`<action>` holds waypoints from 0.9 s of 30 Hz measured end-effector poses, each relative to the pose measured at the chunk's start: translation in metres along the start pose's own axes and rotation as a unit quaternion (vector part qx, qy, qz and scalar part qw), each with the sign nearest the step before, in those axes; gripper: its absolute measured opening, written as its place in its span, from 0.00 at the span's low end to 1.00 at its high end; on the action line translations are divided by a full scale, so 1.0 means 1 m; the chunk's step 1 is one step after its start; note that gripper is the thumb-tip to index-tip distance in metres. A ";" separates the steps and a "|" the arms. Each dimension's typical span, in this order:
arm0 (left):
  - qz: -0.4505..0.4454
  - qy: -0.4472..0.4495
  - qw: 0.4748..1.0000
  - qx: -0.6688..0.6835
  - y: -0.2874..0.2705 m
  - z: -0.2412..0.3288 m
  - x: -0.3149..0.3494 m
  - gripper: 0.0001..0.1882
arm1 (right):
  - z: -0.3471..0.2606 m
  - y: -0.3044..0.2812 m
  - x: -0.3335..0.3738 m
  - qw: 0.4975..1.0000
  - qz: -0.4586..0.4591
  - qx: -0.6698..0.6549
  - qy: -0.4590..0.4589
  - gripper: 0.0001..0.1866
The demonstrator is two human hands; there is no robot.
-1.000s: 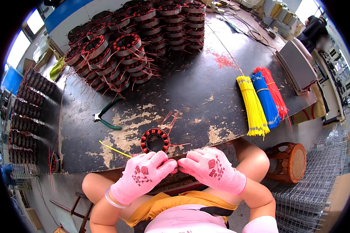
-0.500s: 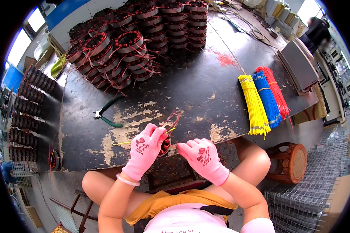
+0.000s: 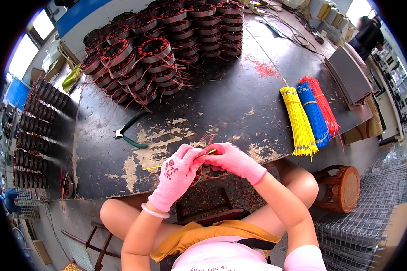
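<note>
Both my hands wear pink gloves and meet at the table's near edge. My left hand [image 3: 175, 175] pinches a thin yellow wire [image 3: 154, 168], whose long end sticks out to the left. Closed at the fingertips, my right hand [image 3: 234, 161] presses on the wire's short end beside the left fingers. Thin reddish copper leads [image 3: 209, 139] rise just beyond the fingertips. Beneath my left hand is a ring-shaped motor stator [image 3: 196, 178] with dark red windings, mostly covered. Exactly how the wire and leads meet is hidden by the fingers.
Green-handled cutting pliers [image 3: 130, 132] lie on the worn black table [image 3: 221, 110]. Stacked stators [image 3: 153, 58] stand at the back left, more along the left edge. Yellow [image 3: 298, 122], blue [image 3: 314, 116] and red [image 3: 324, 106] wire bundles lie right. A wooden stool [image 3: 339, 189] stands below.
My right hand has moved left and up to meet the left fingers at the yellow wire. My left hand keeps its pinch. The whole view has shifted slightly.
</note>
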State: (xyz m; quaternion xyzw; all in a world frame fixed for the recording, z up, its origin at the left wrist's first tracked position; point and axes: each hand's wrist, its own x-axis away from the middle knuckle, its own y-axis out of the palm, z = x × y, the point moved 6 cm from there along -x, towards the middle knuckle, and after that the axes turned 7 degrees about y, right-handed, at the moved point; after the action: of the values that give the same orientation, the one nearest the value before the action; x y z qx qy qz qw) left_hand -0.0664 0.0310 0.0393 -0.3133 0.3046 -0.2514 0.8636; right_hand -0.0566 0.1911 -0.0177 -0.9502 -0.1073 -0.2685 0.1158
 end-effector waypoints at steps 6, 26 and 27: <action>0.042 -0.016 0.999 0.003 0.014 -0.014 0.010 0.13 | 0.004 0.006 0.017 0.995 0.077 -0.034 -0.045 0.09; -0.043 -0.002 0.999 -0.014 0.009 0.002 -0.002 0.07 | -0.023 -0.008 0.048 0.960 0.146 0.099 -0.217 0.06; -0.041 -0.004 0.999 -0.009 0.009 0.002 -0.002 0.07 | -0.024 -0.009 0.047 0.958 0.144 0.101 -0.229 0.07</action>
State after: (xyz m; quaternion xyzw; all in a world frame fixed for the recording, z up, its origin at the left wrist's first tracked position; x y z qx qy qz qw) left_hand -0.0642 0.0391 0.0349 -0.3340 0.2899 -0.2827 0.8512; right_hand -0.0313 0.1999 0.0288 -0.9751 -0.0196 -0.0123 0.2204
